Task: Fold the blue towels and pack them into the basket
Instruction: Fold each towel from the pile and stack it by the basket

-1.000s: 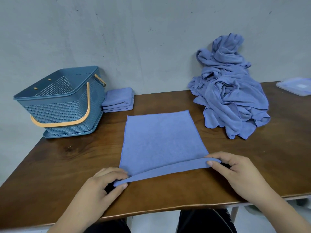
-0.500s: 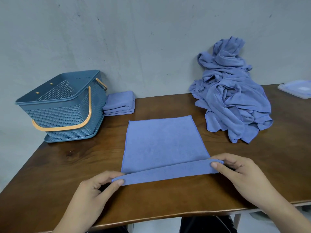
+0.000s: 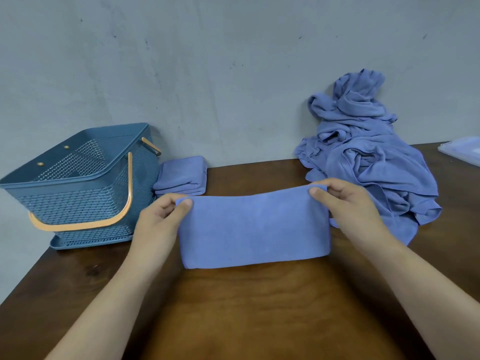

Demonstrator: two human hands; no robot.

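Note:
A blue towel (image 3: 254, 229) lies folded in half on the brown table (image 3: 259, 307), forming a wide rectangle. My left hand (image 3: 161, 219) pinches its far left corner and my right hand (image 3: 345, 203) pinches its far right corner. A dark blue basket (image 3: 78, 188) with an orange handle stands at the table's left end, its inside showing no towels from here. Beside it lies a small stack of folded blue towels (image 3: 181, 175). A heap of unfolded blue towels (image 3: 368, 157) leans on the wall at the back right.
A pale translucent plastic lid or tray (image 3: 465, 152) lies at the far right edge of the table. A grey wall runs right behind the table. The table's left edge drops off just below the basket.
Both hands carried the towel's near edge away from me and over to its far edge, so the flat square is now folded in half. The camera has also tilted.

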